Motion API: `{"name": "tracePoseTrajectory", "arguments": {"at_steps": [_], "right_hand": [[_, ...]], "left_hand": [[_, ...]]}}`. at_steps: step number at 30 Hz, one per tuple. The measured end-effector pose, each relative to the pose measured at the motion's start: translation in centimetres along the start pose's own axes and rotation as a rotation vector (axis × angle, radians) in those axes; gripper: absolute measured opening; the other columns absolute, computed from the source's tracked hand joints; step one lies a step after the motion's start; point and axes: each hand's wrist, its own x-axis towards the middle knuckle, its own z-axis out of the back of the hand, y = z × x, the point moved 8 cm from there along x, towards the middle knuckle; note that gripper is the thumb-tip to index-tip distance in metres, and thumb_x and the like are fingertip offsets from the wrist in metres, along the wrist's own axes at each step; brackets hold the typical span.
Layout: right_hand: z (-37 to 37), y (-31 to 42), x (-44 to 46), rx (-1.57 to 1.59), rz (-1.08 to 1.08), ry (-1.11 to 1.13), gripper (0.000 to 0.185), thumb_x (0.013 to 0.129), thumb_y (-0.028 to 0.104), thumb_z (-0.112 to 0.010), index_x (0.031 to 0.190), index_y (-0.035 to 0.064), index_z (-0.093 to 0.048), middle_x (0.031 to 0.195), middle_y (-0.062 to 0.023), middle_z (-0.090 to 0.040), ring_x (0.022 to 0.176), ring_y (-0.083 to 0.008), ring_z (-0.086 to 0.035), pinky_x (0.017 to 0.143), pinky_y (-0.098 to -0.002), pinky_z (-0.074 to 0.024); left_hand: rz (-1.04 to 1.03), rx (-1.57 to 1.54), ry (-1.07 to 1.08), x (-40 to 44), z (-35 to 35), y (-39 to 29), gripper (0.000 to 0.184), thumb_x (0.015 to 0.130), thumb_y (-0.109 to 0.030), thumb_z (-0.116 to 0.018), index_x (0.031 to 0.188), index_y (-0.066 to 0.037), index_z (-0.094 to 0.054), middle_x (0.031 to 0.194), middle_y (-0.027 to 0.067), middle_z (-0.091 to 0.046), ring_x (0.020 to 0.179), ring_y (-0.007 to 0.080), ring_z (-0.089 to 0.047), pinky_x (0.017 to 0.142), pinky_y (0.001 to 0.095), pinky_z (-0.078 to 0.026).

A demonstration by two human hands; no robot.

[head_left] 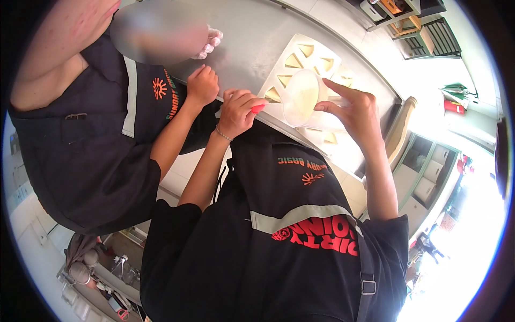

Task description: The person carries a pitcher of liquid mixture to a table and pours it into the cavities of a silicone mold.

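Note:
My right hand [354, 110] is closed around the rim of a translucent plastic cup [301, 102]. The cup is tilted over a white mould tray [287, 55], and pale yellowish, creamy stuff shows inside it. In the tray are several wedge-shaped hollows, some with pale filling. My left hand [236, 112], with a bracelet at the wrist, grips a tool with a red handle [258, 109]. Its red end points toward the cup; the tool's kind cannot be made out.
A metal worktop [241, 32] carries the tray. Close on my left stands a co-worker in a dark apron [102, 118], one bare fist [203, 86] beside my left hand and a gloved hand [211, 43] farther off. A wooden rolling-pin-like piece [402, 126] lies at the right.

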Motion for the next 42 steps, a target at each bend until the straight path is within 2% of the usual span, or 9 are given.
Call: {"name": "tracePoseTrajectory", "arguments": {"at_steps": [2, 4, 10, 29, 31, 35, 37, 42], "right_hand": [[-0.1, 0.1, 0.1, -0.007, -0.003, 0.008, 0.068, 0.075, 0.058, -0.091, 0.125, 0.0119, -0.084, 0.064, -0.0164, -0.067, 0.059, -0.0325, -0.065, 0.067, -0.0421, -0.0547], [-0.4, 0.2, 0.2, -0.028, -0.005, 0.03, 0.068, 0.075, 0.059, -0.091, 0.124, 0.0122, -0.084, 0.066, -0.0171, -0.069, 0.062, -0.0328, -0.068, 0.067, -0.042, -0.0557], [-1.2, 0.7, 0.5, -0.074, 0.058, 0.025, 0.068, 0.076, 0.06, -0.09, 0.122, 0.0112, -0.085, 0.074, -0.0162, -0.076, 0.067, -0.0311, -0.074, 0.068, -0.0405, -0.058], [-1.6, 0.7, 0.9, -0.111, 0.058, 0.047, 0.068, 0.076, 0.06, -0.09, 0.122, 0.0101, -0.085, 0.071, -0.0159, -0.074, 0.066, -0.0303, -0.073, 0.068, -0.0405, -0.0574], [-1.6, 0.3, 0.8, -0.115, 0.034, 0.053, 0.069, 0.076, 0.06, -0.09, 0.122, 0.0101, -0.084, 0.071, -0.0162, -0.074, 0.066, -0.0308, -0.073, 0.068, -0.0407, -0.0573], [-1.6, 0.1, 0.6, -0.108, 0.034, 0.045, 0.069, 0.075, 0.061, -0.089, 0.122, 0.0102, -0.084, 0.07, -0.0159, -0.074, 0.066, -0.0311, -0.073, 0.068, -0.041, -0.0571], [-1.8, -0.1, 0.6, -0.096, 0.044, 0.039, 0.07, 0.075, 0.062, -0.089, 0.122, 0.0105, -0.084, 0.07, -0.0158, -0.074, 0.065, -0.0309, -0.073, 0.067, -0.0408, -0.0571], [-1.8, -0.2, 0.6, -0.109, 0.043, 0.039, 0.07, 0.075, 0.062, -0.089, 0.122, 0.0111, -0.085, 0.069, -0.0155, -0.073, 0.065, -0.0307, -0.073, 0.067, -0.0406, -0.0571]], "left_hand": [[-0.001, -0.001, 0.003, 0.1, 0.0, 0.0, 0.02, 0.089, -0.011, -0.078, 0.108, -0.02, -0.079, 0.097, -0.0037, -0.074, 0.1, 0.0218, -0.067, 0.095, 0.0427, -0.039], [-0.015, 0.005, -0.006, 0.1, 0.1, -0.1, 0.031, 0.085, -0.008, -0.077, 0.113, -0.021, -0.077, 0.095, -0.0041, -0.07, 0.102, 0.0199, -0.068, 0.096, 0.0417, -0.039], [-0.021, 0.008, -0.002, 0.2, 0.0, 0.0, 0.029, 0.086, -0.009, -0.077, 0.113, -0.021, -0.077, 0.094, -0.0041, -0.069, 0.101, 0.0198, -0.068, 0.096, 0.0418, -0.039], [-0.023, 0.005, 0.005, 0.0, -0.4, 0.3, 0.024, 0.09, -0.012, -0.077, 0.112, -0.021, -0.077, 0.093, -0.0038, -0.069, 0.101, 0.0197, -0.067, 0.096, 0.0415, -0.039], [-0.008, -0.011, 0.007, 0.0, -0.3, 0.5, 0.021, 0.091, -0.011, -0.077, 0.109, -0.02, -0.078, 0.095, -0.0044, -0.073, 0.098, 0.0214, -0.068, 0.096, 0.0425, -0.039], [-0.003, -0.022, 0.011, 0.1, -0.3, 0.4, 0.022, 0.09, -0.011, -0.077, 0.109, -0.021, -0.078, 0.095, -0.0042, -0.073, 0.098, 0.0216, -0.067, 0.096, 0.0428, -0.039], [-0.017, -0.001, 0.018, 0.1, -0.2, 0.3, 0.025, 0.088, -0.011, -0.077, 0.111, -0.021, -0.077, 0.094, -0.0038, -0.069, 0.102, 0.0199, -0.067, 0.097, 0.0416, -0.04], [-0.01, -0.004, 0.026, 0.1, -0.2, 0.3, 0.026, 0.088, -0.01, -0.077, 0.111, -0.021, -0.078, 0.094, -0.0039, -0.071, 0.101, 0.0209, -0.067, 0.097, 0.0421, -0.04]]}}
